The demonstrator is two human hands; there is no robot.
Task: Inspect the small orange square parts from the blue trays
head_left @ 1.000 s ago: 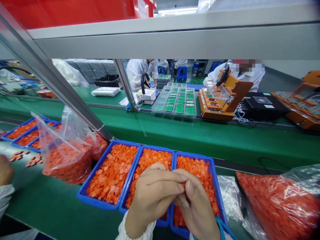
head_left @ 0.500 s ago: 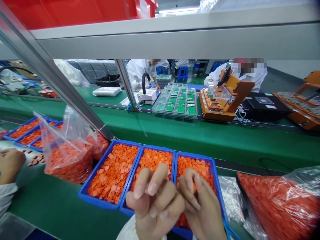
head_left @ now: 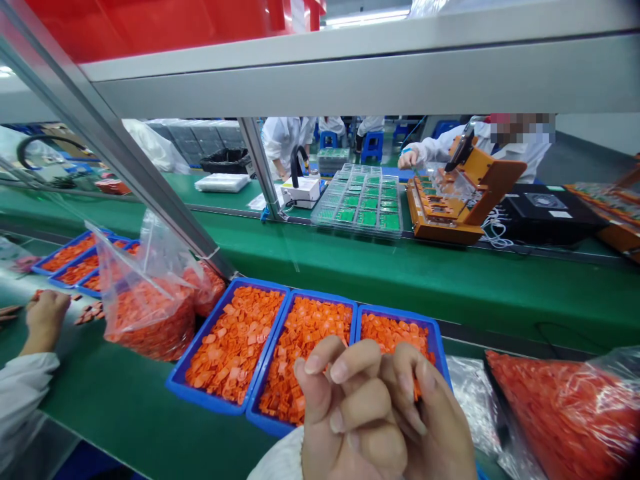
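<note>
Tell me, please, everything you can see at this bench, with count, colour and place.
shallow blue plastic trays of small orange parts: three, blue, side by side on the near belt
more blue trays: about three, blue, far left
clear plastic bags of orange parts: at least two, clear, left and right of the near trays
green conveyor belt: one, green, across the middle
clear tray of green circuit boards: one stack, far bench
orange hinged fixture: one, orange, far bench
black box: one, black, beside the fixture
co-worker's hand: one, far left on the belt
left hand: fingers curled, pressed against the right
right hand: fingers curled, over the right tray
</note>
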